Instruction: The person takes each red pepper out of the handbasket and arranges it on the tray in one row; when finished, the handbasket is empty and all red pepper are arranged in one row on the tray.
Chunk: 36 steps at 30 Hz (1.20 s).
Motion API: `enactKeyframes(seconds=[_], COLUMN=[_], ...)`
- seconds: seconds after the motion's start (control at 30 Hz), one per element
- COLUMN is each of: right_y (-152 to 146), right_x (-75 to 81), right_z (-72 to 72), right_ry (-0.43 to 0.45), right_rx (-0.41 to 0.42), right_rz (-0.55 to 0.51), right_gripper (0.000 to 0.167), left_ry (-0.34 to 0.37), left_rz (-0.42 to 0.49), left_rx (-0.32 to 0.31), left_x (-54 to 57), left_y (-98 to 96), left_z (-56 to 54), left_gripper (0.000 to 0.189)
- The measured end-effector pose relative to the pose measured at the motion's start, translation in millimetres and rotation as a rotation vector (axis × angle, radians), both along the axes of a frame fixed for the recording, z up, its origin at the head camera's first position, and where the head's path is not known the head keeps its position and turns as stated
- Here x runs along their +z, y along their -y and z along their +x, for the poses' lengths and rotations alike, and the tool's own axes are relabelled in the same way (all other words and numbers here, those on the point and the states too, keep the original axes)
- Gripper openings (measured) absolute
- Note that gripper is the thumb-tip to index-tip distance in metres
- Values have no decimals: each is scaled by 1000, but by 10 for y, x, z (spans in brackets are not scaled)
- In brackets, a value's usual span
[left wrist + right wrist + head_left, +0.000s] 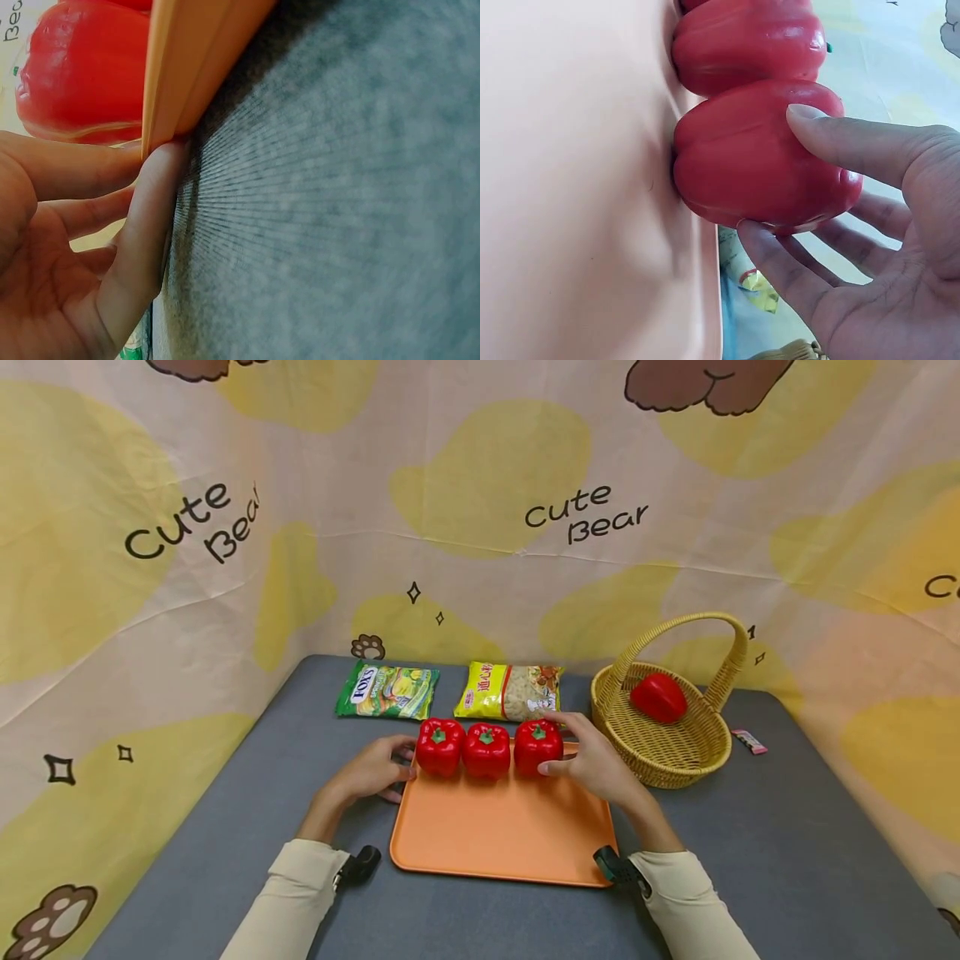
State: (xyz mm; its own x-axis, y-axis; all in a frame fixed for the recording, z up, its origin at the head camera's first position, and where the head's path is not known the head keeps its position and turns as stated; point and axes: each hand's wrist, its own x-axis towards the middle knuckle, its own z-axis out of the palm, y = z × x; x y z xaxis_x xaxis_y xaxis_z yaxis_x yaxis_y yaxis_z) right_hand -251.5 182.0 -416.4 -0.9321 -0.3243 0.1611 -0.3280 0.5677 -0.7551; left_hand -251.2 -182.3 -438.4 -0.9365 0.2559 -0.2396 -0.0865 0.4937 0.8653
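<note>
Three red bell peppers stand in a row along the far edge of an orange tray (498,831). The left pepper (440,747) and the middle pepper (487,751) sit side by side, with a small gap before the right pepper (538,747). My right hand (588,758) grips that right pepper, thumb on its near side and fingers around the outer side, as the right wrist view shows on the pepper (757,161). At the tray's far left corner, my left hand (375,767) pinches the rim (169,82) between thumb and finger, beside the left pepper.
A wicker basket (652,752) with a tall handle stands right of the tray, a red bell pepper (659,697) inside. Behind the tray lie a green candy bag (388,691) and a yellow pasta bag (510,692). A small pink packet (749,742) lies right of the basket.
</note>
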Motion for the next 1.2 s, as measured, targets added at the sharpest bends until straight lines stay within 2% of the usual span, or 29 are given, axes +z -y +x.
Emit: enactKeyframes(seconds=[0.33,0.6,1.0,1.2], right_y=[-8,-32,-42,-50], right_x=[20,19,-10,-8], right_z=[20,-6,-9,-6], right_ry=[60,140,150,167], right_rx=[15,79,75,89], right_rz=[-33,-64,-69,-89], right_gripper=[89,93,94,92], left_ry=[-1,5,0,-11], left_rz=[-1,-10,-1,22], left_rx=[-2,15,18,-10], left_x=[-3,-22,-49,-29], left_y=[0,1,2,9], left_z=[-4,-22,-22,-3], left_gripper=[59,58,58,60])
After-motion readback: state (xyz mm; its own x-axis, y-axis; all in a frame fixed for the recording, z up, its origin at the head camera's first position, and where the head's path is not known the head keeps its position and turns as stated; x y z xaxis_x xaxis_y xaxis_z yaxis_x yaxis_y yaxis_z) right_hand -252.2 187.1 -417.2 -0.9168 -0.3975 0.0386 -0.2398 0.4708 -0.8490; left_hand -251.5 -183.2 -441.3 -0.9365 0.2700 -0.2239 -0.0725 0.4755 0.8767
